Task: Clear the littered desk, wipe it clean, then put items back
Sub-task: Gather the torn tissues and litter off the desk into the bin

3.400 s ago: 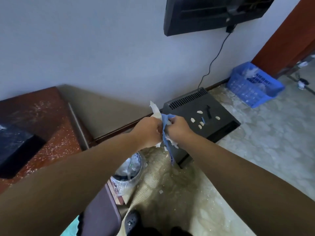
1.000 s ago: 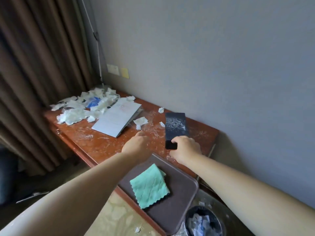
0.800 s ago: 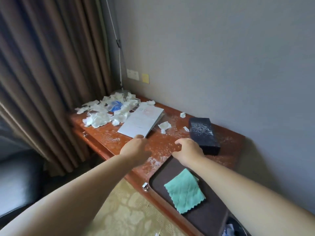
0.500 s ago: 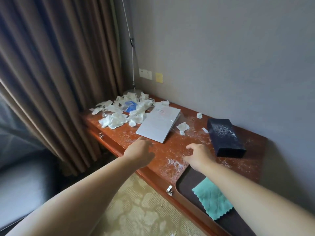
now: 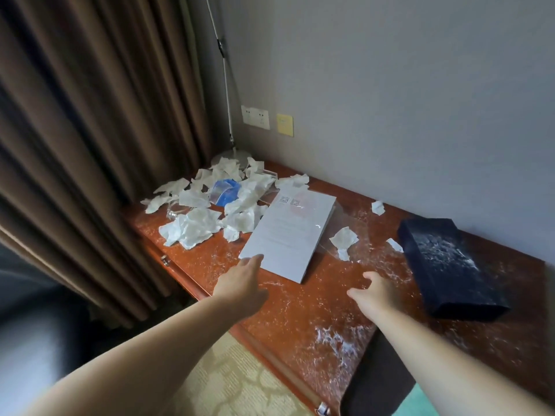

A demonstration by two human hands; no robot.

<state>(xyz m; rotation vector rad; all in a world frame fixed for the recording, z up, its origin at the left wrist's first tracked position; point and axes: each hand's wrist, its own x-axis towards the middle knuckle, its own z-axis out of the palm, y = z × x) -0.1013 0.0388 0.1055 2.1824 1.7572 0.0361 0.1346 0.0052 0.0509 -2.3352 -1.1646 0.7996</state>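
- On the reddish wooden desk (image 5: 300,313), against the grey wall, a heap of torn white paper (image 5: 198,223) fills the far left corner by the brown curtain (image 5: 90,145), with a blue piece (image 5: 225,191) lying in the middle of it
- Just right of the heap lies a flat white booklet (image 5: 289,235), its long side running away from the person
- Left hand (image 5: 240,285) reaches out low over the desk's front edge; its fingers (image 5: 253,261) are straight and close together, with the tips at the booklet's near corner, and they hold nothing; whether they touch the cover cannot be told
- Right hand (image 5: 375,292) hangs over bare desk between the booklet and a dark box (image 5: 447,265), fingers loosely spread and holding nothing
- The dark box lies flat towards the right end, its top dusted with white specks
- A few loose paper scraps (image 5: 344,239) lie between the booklet and the box, one more (image 5: 377,207) nearer the wall
- White crumbs (image 5: 333,339) are strewn over much of the surface, thickest near the front edge
- At the lower right a dark tray (image 5: 375,382) overlaps the desk's front, with a corner of a teal cloth (image 5: 420,405) on it
- On the wall above the heap are a white socket plate (image 5: 255,117) and a yellow note (image 5: 285,124); a thin lamp pole (image 5: 223,70) rises from the corner
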